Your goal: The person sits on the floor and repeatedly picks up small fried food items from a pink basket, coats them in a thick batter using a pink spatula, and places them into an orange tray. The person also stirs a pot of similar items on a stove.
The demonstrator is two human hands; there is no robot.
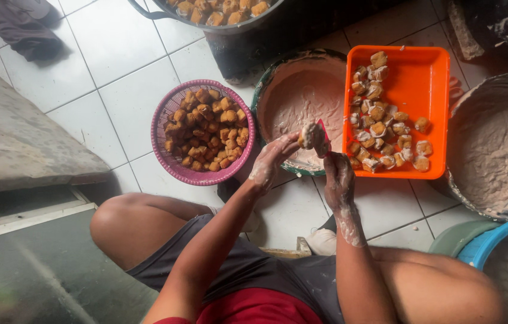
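tiled floor (128, 66) — hands (302, 159) around tofu piece (310, 135)

Bare tiles (116, 66) left of basket (164, 126)

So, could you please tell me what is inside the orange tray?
The orange tray holds fried tofu pieces smeared with pale paste, piled along its left side; the right side is bare. Whatever lies beneath the pile is hidden, as is the tray's near-left corner behind the right hand.
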